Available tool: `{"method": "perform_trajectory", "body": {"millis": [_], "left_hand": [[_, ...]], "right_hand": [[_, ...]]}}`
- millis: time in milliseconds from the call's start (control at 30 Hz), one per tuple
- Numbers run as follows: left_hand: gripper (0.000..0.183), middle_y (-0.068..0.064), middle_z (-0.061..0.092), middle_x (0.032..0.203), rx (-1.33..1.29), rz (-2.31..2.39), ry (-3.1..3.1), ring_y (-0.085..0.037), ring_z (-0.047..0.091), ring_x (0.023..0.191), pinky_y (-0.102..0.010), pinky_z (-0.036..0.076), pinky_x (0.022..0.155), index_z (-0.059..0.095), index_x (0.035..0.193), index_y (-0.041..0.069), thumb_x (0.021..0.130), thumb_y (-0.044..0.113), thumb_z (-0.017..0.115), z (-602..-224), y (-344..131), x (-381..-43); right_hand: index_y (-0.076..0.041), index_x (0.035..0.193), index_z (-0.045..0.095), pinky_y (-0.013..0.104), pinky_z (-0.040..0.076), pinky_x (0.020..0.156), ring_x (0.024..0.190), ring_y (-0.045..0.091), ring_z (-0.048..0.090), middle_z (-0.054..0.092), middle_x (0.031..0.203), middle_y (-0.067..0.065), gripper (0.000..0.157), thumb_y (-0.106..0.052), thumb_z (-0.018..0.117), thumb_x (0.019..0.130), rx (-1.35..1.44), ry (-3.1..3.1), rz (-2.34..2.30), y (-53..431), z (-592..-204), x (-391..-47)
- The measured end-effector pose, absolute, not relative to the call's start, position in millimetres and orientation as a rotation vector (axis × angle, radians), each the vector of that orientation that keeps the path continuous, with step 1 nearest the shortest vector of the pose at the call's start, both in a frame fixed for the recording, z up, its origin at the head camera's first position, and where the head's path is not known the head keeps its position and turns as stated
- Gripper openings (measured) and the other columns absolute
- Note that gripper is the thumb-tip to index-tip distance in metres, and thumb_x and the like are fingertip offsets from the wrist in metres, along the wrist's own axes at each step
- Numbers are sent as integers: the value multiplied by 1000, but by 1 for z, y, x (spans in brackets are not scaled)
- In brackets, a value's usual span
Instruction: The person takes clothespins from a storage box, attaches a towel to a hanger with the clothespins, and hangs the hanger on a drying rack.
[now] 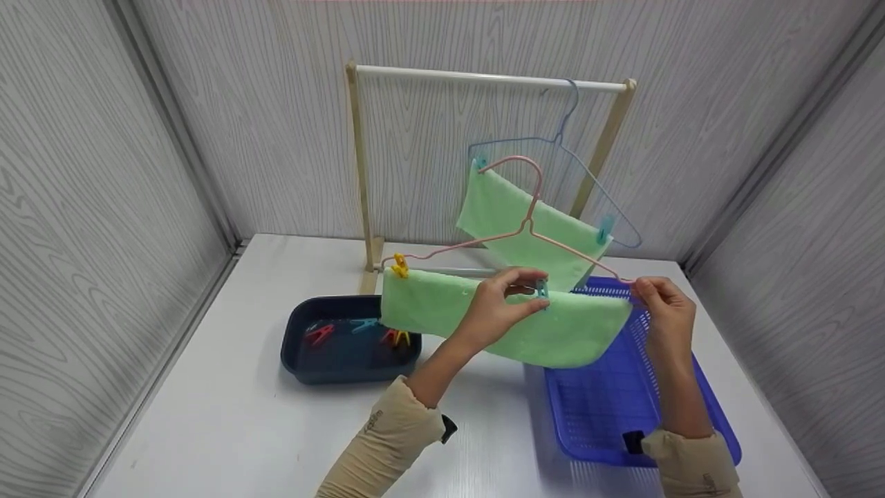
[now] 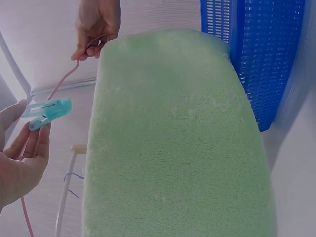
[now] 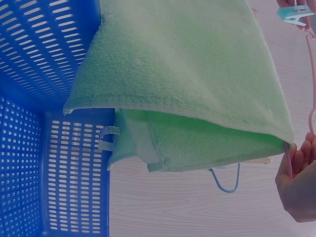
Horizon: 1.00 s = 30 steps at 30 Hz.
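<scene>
A green towel (image 1: 574, 335) hangs folded over the lower bar of a pink clothes hanger (image 1: 477, 241). A yellow clothespin (image 1: 399, 266) clips it at the left end. My left hand (image 1: 492, 309) pinches a teal clothespin (image 2: 49, 111) between thumb and fingers, in front of the towel's top edge in the head view. At the hanger's right end, my right hand (image 1: 668, 311) grips the pink wire, fingertips right at the towel's corner. In the right wrist view the towel's two layers spread apart below the fold.
Behind, a rack with a white rod (image 1: 484, 76) bears a blue hanger (image 1: 560, 138) with another green towel (image 1: 511, 207) clipped on. A dark bin (image 1: 339, 377) with several clothespins stands left; a blue basket (image 1: 594, 456) stands right, under the towel.
</scene>
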<state>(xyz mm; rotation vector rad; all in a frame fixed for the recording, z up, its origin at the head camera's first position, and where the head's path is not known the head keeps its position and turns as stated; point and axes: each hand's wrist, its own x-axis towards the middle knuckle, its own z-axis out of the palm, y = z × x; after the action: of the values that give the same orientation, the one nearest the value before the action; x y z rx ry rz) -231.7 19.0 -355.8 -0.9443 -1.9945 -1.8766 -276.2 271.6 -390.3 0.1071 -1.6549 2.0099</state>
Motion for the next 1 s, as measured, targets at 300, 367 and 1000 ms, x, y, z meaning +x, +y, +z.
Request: {"method": "perform_trajectory", "body": {"millis": [300, 367, 1000], "left_hand": [[32, -23, 57, 109, -951, -1862, -2012, -34, 55, 99, -38, 45, 87, 57, 113, -9, 83, -2, 65, -358, 24, -231], [32, -23, 57, 109, -958, -1863, -2011, -34, 55, 99, -38, 45, 87, 57, 113, -10, 83, -3, 65, -358, 25, -231], [33, -19, 58, 109, -956, -1851, -2034, -27, 56, 100, -31, 45, 87, 57, 114, -8, 84, 1, 66, -364, 34, -234]], "right_hand": [[5, 74, 64, 24, 48, 67, 67, 14, 57, 61, 68, 4, 15, 0, 60, 87, 119, -1631, 2042, 272, -391, -277], [5, 74, 64, 24, 48, 67, 67, 14, 57, 61, 68, 4, 15, -1, 60, 88, 113, -1644, 2031, 272, -392, -277], [7, 76, 63, 22, 49, 66, 68, 15, 57, 60, 70, 6, 16, -3, 61, 87, 136, -1656, 2023, 271, -394, -275]]}}
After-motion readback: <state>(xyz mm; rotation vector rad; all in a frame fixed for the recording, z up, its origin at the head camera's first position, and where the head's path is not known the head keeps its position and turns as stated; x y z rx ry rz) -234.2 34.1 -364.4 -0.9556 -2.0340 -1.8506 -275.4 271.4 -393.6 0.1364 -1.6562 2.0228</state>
